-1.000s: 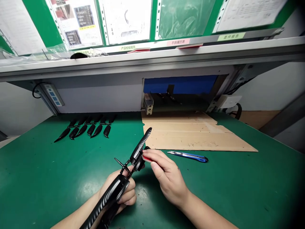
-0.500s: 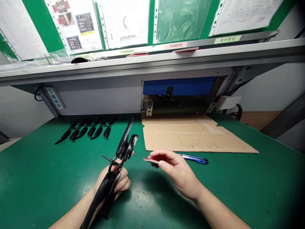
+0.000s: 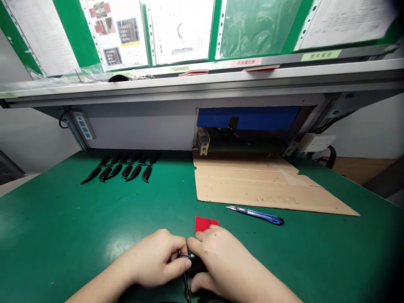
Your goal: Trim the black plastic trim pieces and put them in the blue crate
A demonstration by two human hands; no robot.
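Both my hands meet low at the near edge of the green table (image 3: 57, 235). My left hand (image 3: 158, 259) is closed, fingers pinched on a black plastic part (image 3: 194, 265) that is mostly hidden under the hands. My right hand (image 3: 217, 261) is closed over the same black part from the right. A small red card (image 3: 203, 223) lies flat on the table just beyond my right hand's fingers, touching or nearly touching them.
A blue utility knife (image 3: 257, 213) lies right of the card. A cardboard sheet (image 3: 261, 185) covers the far middle. A row of several black blade-shaped parts (image 3: 121, 170) lies at the far left. A shelf (image 3: 202, 82) with posted papers overhangs the back.
The long black part that my left hand held up has come down to the table's near edge. My right hand has put the red card down and joined the left on the part.
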